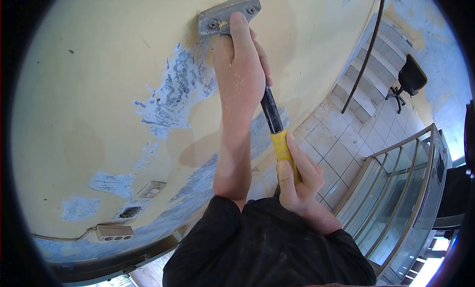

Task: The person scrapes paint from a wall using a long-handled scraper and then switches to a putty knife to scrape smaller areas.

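Observation:
A long-handled wall scraper has a wide grey metal head (pixel 229 14) with screws, a black shaft (pixel 271 108) and a yellow grip (pixel 281 144). Its head lies against the pale yellow wall (pixel 99 89) at the top of the view. My left hand (pixel 242 54) is closed round the shaft just below the head, thumb on the metal, with pale flecks on the skin. Lower down, my right hand (pixel 303 178) grips the yellow part. Beside my left forearm, a scraped patch (pixel 173 96) shows blue-grey under the yellow paint. The blade's edge is hard to make out.
Low on the wall are a switch plate (pixel 152 189), a hole (pixel 130 211) and a socket block (pixel 115 232) with a cable. To the right stand a glass display case (pixel 396 188), a black office chair (pixel 411 76), tiled stairs (pixel 371 64) and a dark rail (pixel 367 54).

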`<state>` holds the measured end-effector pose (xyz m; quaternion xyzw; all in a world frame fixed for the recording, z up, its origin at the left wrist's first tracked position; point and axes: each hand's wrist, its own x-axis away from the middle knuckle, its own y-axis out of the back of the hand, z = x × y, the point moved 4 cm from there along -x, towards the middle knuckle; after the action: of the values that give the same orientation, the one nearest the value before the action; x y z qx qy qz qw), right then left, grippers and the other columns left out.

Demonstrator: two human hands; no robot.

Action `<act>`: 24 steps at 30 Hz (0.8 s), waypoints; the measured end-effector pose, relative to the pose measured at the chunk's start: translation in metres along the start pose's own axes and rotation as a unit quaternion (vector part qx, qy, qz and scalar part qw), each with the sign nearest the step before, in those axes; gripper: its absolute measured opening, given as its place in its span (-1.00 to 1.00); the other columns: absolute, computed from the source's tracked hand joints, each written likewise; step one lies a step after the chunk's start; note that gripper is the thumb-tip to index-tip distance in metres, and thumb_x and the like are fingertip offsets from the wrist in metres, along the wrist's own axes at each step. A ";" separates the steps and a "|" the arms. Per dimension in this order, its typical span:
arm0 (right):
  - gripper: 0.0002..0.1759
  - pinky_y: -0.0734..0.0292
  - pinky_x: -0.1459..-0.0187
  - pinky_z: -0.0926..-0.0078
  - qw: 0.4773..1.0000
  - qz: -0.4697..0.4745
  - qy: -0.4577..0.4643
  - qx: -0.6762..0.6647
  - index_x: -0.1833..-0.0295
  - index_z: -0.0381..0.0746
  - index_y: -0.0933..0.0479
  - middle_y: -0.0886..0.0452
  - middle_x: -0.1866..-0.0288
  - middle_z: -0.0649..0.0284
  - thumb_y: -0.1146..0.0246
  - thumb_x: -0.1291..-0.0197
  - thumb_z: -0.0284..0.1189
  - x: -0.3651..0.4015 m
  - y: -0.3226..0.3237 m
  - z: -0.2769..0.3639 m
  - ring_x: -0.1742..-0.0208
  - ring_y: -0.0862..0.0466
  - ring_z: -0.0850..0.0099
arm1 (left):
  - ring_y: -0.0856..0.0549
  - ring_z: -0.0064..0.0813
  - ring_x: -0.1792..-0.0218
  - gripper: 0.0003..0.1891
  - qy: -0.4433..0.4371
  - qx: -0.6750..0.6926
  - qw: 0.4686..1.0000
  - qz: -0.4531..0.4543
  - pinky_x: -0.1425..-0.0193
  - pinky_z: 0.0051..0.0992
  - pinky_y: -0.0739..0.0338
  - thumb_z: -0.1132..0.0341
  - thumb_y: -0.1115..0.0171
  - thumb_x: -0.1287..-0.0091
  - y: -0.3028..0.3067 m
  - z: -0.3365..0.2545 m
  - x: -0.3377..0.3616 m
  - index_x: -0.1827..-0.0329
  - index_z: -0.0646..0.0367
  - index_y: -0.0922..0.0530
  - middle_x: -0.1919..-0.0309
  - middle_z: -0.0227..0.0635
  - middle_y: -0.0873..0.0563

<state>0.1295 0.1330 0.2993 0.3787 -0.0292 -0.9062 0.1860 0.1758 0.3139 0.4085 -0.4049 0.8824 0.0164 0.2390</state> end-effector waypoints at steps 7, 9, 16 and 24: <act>-0.47 -0.60 0.22 0.49 1.000 0.017 0.008 0.006 -0.43 -0.53 -0.44 -0.71 0.19 -0.13 -0.22 -0.37 -0.63 -0.003 -0.001 -0.002 0.31 -0.72 0.35 | -0.39 -0.52 0.88 -0.41 -0.022 0.010 0.999 0.030 0.75 -0.48 -0.26 -0.10 0.15 -0.65 -0.004 -0.002 -0.006 0.46 0.18 -0.41 0.86 -0.41 -0.41; -0.47 -0.60 0.21 0.48 1.000 0.026 0.007 0.010 -0.43 -0.54 -0.44 -0.71 0.17 -0.13 -0.21 -0.38 -0.62 0.012 -0.001 -0.005 0.30 -0.72 0.35 | -0.38 -0.54 0.88 -0.42 0.000 0.004 1.000 0.006 0.75 -0.49 -0.25 -0.10 0.15 -0.66 0.004 0.008 0.008 0.45 0.17 -0.41 0.85 -0.43 -0.40; -0.46 -0.64 0.15 0.51 0.990 0.063 -0.068 -0.108 -0.44 -0.55 -0.39 -0.74 0.09 -0.11 -0.23 -0.41 -0.56 0.042 -0.011 -0.019 0.21 -0.76 0.39 | -0.37 -0.59 0.87 -0.41 0.067 0.002 0.998 -0.018 0.76 -0.55 -0.22 -0.14 0.18 -0.67 0.024 0.037 0.030 0.43 0.14 -0.40 0.84 -0.44 -0.40; -0.48 -0.64 0.22 0.46 1.000 0.020 -0.021 0.005 -0.41 -0.54 -0.44 -0.74 0.10 -0.14 -0.26 -0.37 -0.60 0.042 -0.015 -0.018 0.28 -0.76 0.31 | -0.39 -0.60 0.86 -0.42 0.063 0.010 0.998 -0.006 0.76 -0.55 -0.22 -0.12 0.18 -0.68 0.018 0.030 0.026 0.45 0.11 -0.37 0.83 -0.47 -0.40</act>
<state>0.1102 0.1329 0.2549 0.3598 -0.0454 -0.9100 0.2010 0.1604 0.3144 0.3671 -0.4077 0.8935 -0.0189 0.1871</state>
